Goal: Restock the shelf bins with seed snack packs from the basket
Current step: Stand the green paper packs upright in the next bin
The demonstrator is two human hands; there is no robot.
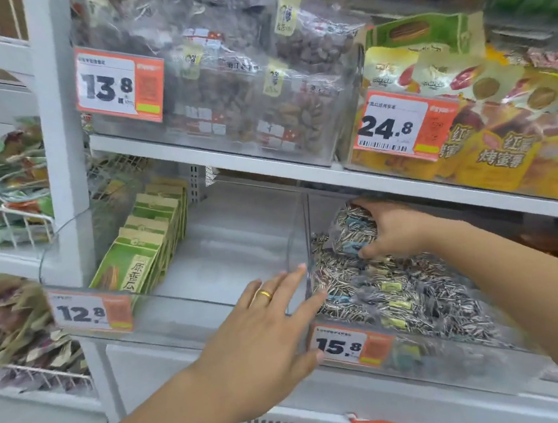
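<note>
- The left hand (266, 342), nearest the camera and wearing a gold ring, lies flat with fingers spread against the clear divider (304, 263) between two shelf bins.
- The right hand (393, 229) pinches a clear sunflower seed pack (352, 229), tilted, above the right bin (415, 300) tagged "15.8" (343, 346).
- The left bin (227, 250), tagged "12.8" (91, 313), holds upright green packs (145, 255).

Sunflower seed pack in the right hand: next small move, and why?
Probably lower the sunflower seed pack onto the packs below and let go: the right hand grips it inside the 15.8 bin, while the left hand steadies the clear divider.
</note>
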